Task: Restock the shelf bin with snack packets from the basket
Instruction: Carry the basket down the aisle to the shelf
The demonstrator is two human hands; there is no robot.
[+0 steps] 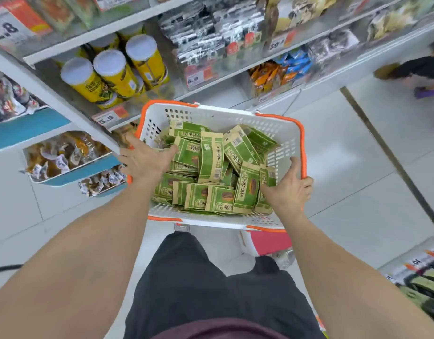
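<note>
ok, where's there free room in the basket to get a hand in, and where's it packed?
Free: a thin strip between the packets and the right wall of the basket, and the lower-filled far-left corner. Packed: middle and near edge, where packets overlap. To set something down, there are bare floor tiles right of the basket.

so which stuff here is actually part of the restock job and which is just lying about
Job: basket, green snack packets, left hand, right hand

Lying about: yellow canisters, wrapped sweets, orange snack bags, red box
</note>
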